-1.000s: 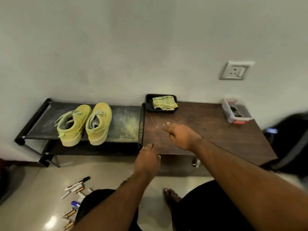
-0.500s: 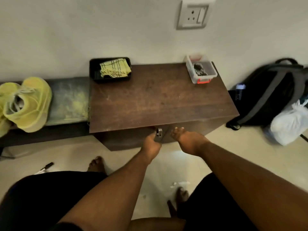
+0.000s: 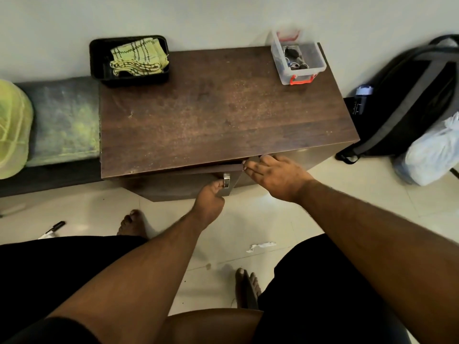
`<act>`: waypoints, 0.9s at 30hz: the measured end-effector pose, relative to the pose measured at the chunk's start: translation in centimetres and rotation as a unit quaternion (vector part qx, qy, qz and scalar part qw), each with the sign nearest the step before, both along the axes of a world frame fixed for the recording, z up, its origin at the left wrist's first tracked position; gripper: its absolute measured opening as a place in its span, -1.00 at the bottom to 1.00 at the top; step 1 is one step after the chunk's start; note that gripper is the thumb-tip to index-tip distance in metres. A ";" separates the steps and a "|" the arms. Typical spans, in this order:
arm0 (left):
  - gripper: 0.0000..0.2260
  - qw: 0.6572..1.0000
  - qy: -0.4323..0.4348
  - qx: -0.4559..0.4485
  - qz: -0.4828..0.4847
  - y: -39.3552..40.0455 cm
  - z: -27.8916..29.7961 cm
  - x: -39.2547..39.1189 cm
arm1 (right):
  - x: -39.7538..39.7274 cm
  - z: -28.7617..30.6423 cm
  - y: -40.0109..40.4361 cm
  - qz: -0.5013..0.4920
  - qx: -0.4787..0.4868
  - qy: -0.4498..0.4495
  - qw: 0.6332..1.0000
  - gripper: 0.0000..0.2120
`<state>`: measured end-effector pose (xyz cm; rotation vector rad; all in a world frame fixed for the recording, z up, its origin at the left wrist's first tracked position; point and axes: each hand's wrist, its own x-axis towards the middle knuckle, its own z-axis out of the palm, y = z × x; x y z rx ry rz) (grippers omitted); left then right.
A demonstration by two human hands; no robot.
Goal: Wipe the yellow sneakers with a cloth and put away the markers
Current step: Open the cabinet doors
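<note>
My left hand (image 3: 211, 198) grips the metal handle (image 3: 226, 180) of the left cabinet door (image 3: 188, 181), which stands slightly ajar under the brown wooden cabinet top (image 3: 218, 115). At the door's top right edge my right hand (image 3: 275, 177) rests, its fingers reaching to the gap. A yellow checked cloth (image 3: 137, 58) lies folded in a black tray (image 3: 99, 68) at the cabinet's back left. One yellow sneaker (image 3: 12, 127) shows at the left edge on a dark rack (image 3: 64, 120). A black-capped marker (image 3: 53, 229) lies on the floor at lower left.
A clear plastic box (image 3: 298, 60) with red clips holds small dark items at the cabinet's back right. A black and grey backpack (image 3: 407, 95) and a white plastic bag (image 3: 434, 150) sit on the floor to the right. A scrap of paper (image 3: 260, 245) lies between my feet.
The view swung right from the shoe rack to the cabinet. My left hand took the door handle and the door has come open a little; my right hand moved up to the door's top edge.
</note>
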<state>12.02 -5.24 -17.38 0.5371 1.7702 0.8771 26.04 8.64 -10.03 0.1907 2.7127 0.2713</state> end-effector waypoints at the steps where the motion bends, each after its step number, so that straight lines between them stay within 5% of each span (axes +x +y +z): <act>1: -0.43 1.000 0.000 0.005 -0.002 -0.1 0.4 0.1 | 0.1 0.2 0.0 0.007 0.010 -0.008 1.000 -0.45; 9: -0.44 0.998 0.021 -0.030 -0.052 -2.0 1.5 0.5 | -3.3 1.2 -1.5 -0.002 0.102 -0.080 0.992 -0.59; 15: -0.83 0.998 -0.037 -0.057 0.015 -3.7 2.8 0.7 | -5.4 0.0 -4.4 -0.051 0.108 -0.064 0.991 -0.76; 19: -0.85 0.995 -0.034 -0.048 -0.087 -6.3 2.7 0.5 | -6.7 -0.5 -6.0 -0.113 0.103 -0.101 0.983 -0.75; 23: -0.51 0.989 -0.051 -0.074 -0.115 -8.4 3.5 1.0 | -6.2 -0.7 -6.2 -0.211 -0.001 -0.168 0.963 -0.71; 27: -0.40 0.987 -0.017 -0.158 -0.005 -9.5 4.8 1.3 | -3.9 -0.3 -4.8 -0.289 -0.139 -0.213 0.923 -0.70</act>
